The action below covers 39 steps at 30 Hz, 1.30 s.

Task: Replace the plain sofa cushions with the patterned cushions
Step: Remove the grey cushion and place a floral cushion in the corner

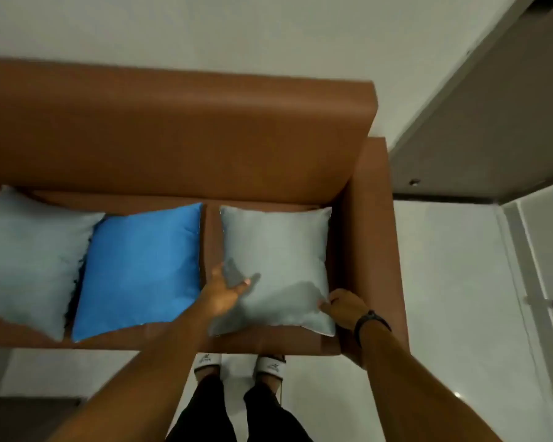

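Brown sofa (179,129) seen from above, backrest toward a pale wall (205,30), right armrest (372,224) next to a white tiled floor (454,282). Three plain cushions lie flat on the seat in a row, none patterned in view. Left grey cushion (29,260) is partly cut off by the frame edge and touches the blue cushion (141,269) along their shared side, corners overlapping slightly. Blue cushion sits mid-seat, just left of the seam between the seat pads. Right grey cushion (278,263) sits on the right seat pad, a narrow strip of bare seat between it and the blue one, its right edge close to the armrest. Left hand (224,291) is at the right grey cushion's lower left side: fingers spread, thumb lying on the top fabric, the other fingers along or under the left edge; whether they have closed on it cannot be told. Right hand (345,306) is at the cushion's lower right corner, fingers curled and pinching the edge fabric there. Dark watch (369,320) on the right wrist. Both forearms are bare and reach in from the bottom of the frame. Person stands at the sofa front, black trousers (237,413), white slippers (270,366) with toes at the seat base. Dark door frame (479,122) at upper right; low dark object at lower left, too cut off to identify.
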{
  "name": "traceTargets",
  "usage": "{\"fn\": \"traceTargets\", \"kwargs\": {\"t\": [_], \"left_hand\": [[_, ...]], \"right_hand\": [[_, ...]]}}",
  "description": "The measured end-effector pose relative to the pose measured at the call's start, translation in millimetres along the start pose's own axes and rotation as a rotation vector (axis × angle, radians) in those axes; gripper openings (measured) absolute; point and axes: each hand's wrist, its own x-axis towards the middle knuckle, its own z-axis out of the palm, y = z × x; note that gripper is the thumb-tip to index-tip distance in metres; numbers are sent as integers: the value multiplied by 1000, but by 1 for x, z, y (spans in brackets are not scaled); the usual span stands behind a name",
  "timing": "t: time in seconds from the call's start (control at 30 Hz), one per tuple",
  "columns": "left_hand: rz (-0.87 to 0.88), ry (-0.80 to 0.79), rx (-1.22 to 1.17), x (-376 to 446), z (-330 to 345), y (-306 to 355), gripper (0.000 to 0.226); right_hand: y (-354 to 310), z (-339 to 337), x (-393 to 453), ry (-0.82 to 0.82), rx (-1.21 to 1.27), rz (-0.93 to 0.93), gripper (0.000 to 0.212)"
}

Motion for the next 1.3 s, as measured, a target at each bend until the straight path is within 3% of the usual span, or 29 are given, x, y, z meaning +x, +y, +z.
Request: {"fn": "traceTargets", "kwargs": {"t": [0.1,0.23,0.3,0.57,0.67,0.73,0.83,0.93,1.17,1.3], "left_hand": [[-63,29,0,29,22,-32,111],[-150,37,-53,70,44,-67,107],[-159,30,-103,85,49,-75,103],[-22,99,-49,71,25,-58,85],[10,88,-58,50,-2,-27,77],[-44,38,-90,38,-24,2,72],[-91,-163,-166,26,-58,48,57],[-82,-183,-271,27,-86,95,54],[-5,-95,-445,66,-90,154,73],[116,-24,-486,85,-84,183,68]], "right_hand": [[24,32,33,36,216,53,59],[51,68,81,78,553,163,121],[55,80,97,46,673,166,132],[50,77,86,219,653,48,86],[28,31,51,311,646,38,77],[11,-8,33,289,603,65,74],[-10,-68,24,209,631,121,68],[-34,-122,31,184,783,131,49],[-97,-179,81,172,915,57,52],[-118,-196,106,247,995,-18,64]]}}
